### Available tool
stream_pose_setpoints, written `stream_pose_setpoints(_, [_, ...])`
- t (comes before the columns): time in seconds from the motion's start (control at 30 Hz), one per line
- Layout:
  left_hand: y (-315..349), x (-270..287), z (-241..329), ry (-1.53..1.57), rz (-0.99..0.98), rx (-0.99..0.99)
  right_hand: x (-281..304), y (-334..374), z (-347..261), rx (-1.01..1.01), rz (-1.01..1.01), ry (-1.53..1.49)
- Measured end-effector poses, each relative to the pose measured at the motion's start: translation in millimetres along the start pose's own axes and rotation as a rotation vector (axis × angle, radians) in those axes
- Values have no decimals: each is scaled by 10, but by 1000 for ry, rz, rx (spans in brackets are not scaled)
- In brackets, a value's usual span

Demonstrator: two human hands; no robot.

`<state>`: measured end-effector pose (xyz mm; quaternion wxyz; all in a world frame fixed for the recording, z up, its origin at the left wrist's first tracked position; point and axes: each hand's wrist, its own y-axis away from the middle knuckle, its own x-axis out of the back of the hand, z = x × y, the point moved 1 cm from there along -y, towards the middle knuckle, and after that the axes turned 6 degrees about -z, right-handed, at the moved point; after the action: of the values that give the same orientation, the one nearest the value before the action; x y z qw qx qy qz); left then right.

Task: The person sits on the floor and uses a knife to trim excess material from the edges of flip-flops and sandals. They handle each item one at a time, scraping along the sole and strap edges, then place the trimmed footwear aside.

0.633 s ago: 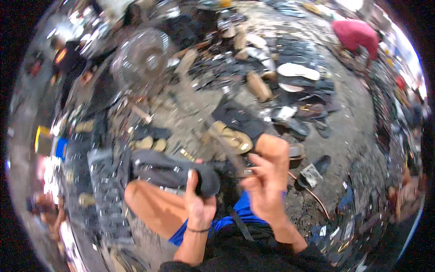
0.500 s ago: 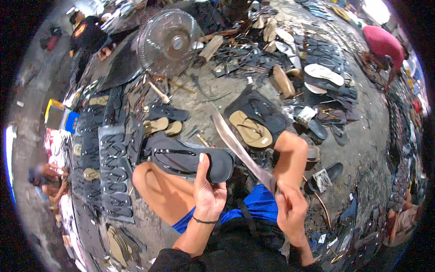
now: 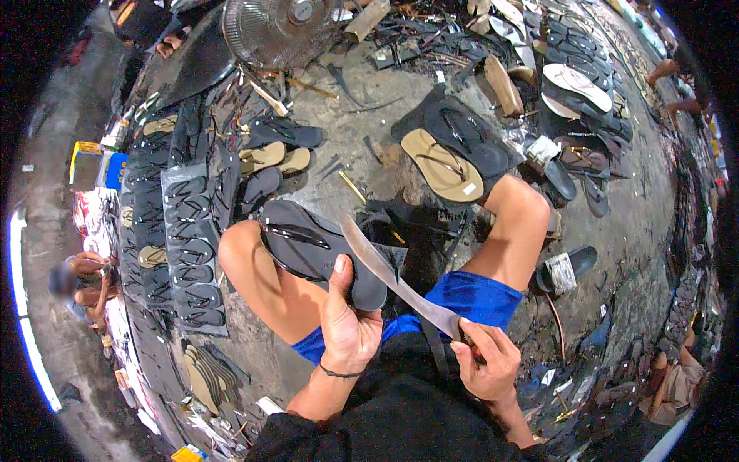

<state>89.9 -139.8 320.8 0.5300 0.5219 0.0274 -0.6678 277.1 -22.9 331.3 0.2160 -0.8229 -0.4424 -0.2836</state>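
Note:
My left hand (image 3: 350, 335) grips a black flip-flop (image 3: 296, 223) at its heel, thumb on top of the footbed and fingers underneath. The flip-flop lies tilted above my left leg, toe pointing up and left, with a glossy dark strap. My right hand (image 3: 489, 358) is closed round the handle end of a long curved knife (image 3: 416, 296). Its blade runs up and left along the right edge of the sole. A thin dark flap (image 3: 396, 262) of sheet sticks out at that edge, beside the blade. Whether the blade is inside the material I cannot tell.
Ahead on the floor lie a tan flip-flop (image 3: 443, 165) and a black flip-flop (image 3: 466, 135). Rows of black flip-flops (image 3: 192, 250) are at the left. A fan (image 3: 281, 31) stands at the far side, near scattered scraps. A sandal (image 3: 566, 269) lies right of my right knee.
The knife has come left and down, from apart to against the sole's right edge. A flap now stands out there. My view has tilted, so the floor things sit higher.

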Motion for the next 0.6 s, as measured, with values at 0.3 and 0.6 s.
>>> stream_pose_setpoints(0.3, [192, 333, -39, -65, -66, -4, 133, -215, -326, -163, -230, -110])
stream_pose_setpoints(0.6, [291, 464, -23, -143, 21, 0, -194, -497, -463, -139, -291, -257])
